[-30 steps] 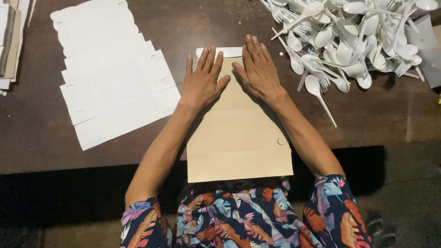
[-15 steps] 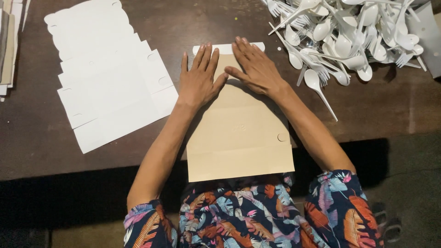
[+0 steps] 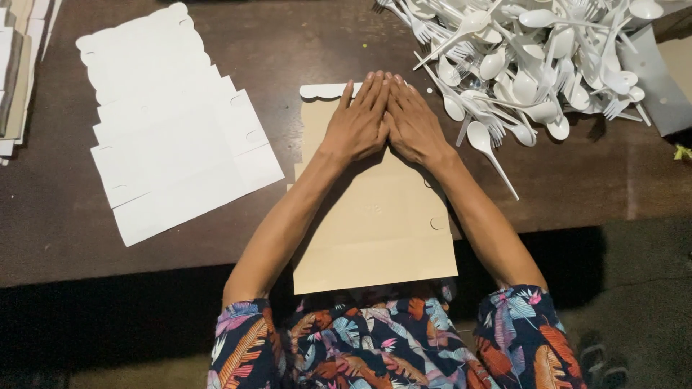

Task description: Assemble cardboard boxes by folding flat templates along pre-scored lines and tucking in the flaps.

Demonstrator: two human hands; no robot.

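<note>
A flat tan cardboard box blank (image 3: 375,230) lies on the dark wooden table (image 3: 303,43) in front of me, its white scalloped flap at the far end. Both of my hands press flat on its far part, side by side and touching. My left hand (image 3: 358,122) lies with fingers straight and together. My right hand (image 3: 409,121) lies the same way right beside it. Neither hand grips anything.
A stack of white die-cut box blanks (image 3: 169,137) lies to the left. A big heap of white plastic spoons and forks (image 3: 533,57) fills the far right. More flat sheets (image 3: 18,72) sit at the left edge. The blank's near end overhangs the table edge above my patterned clothing.
My hands have slid together along the far fold of the blank: earlier they were apart with fingers spread, now they touch at the middle with fingers closed.
</note>
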